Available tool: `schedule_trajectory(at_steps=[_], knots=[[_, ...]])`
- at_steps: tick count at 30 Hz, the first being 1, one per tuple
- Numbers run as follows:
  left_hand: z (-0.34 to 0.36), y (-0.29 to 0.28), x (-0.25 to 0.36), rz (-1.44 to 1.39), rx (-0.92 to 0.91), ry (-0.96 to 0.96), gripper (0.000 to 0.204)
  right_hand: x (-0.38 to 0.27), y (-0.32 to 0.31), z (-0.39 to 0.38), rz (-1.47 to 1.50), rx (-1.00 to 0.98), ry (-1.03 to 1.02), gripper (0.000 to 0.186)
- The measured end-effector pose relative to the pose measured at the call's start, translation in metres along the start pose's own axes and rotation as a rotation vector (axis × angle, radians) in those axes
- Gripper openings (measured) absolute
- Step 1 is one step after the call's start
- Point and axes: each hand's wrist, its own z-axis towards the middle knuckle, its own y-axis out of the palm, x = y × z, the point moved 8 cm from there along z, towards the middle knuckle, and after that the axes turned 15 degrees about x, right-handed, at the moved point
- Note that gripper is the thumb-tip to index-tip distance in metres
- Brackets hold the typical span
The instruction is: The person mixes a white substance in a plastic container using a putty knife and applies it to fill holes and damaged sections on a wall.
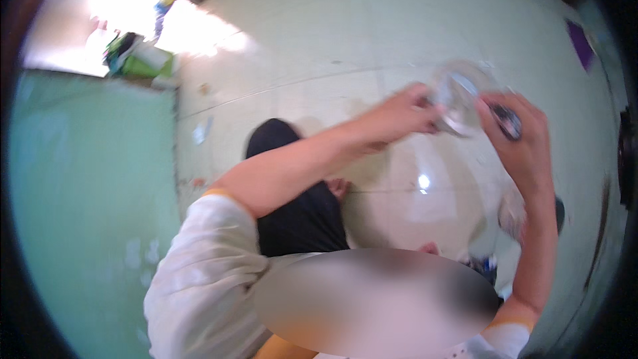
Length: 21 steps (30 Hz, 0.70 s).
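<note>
The clear, rounded glass jar (457, 96) is smeared by motion, so its rim, its base and whether it holds anything cannot be made out; only a pale see-through curve with bright glints shows, held up in the air above the pale tiled floor (319, 46), in the upper right of the view. The left hand (399, 114) reaches across from the left and closes around the jar's left side, fingers curled against the glass, though the fingertips are lost in the blur. The right hand (522, 139) is raised at the jar's right side, fingers bent and touching it, with a small dark round object (508, 121) pressed under the fingers; whether that is a lid or something else cannot be told. Both forearms are bare, coming out of white sleeves with an orange cuff edge (199, 259). Below the arms a black trouser leg (299, 213) stretches over the floor with a bare foot just beside it. A large smudged oval hides the lower middle. To the left stands a light green wall (86, 193), and beyond it, top left, a glaring bright opening washes out a heap of green and white things (136, 56)
</note>
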Motion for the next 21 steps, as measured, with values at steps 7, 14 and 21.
schedule_trajectory(at_steps=[7,14,21], knots=[[-0.008,0.003,0.009,0.036,0.010,0.056,0.040,0.041,-0.009,-0.011,-0.041,-0.052,0.299,0.019],[-0.006,0.000,0.009,-0.048,0.090,-0.035,0.040,0.035,0.015,-0.010,0.108,-0.097,0.271,0.025],[-0.007,-0.004,0.017,0.046,0.036,0.045,0.039,0.044,0.008,0.005,-0.088,-0.057,0.284,0.027]])
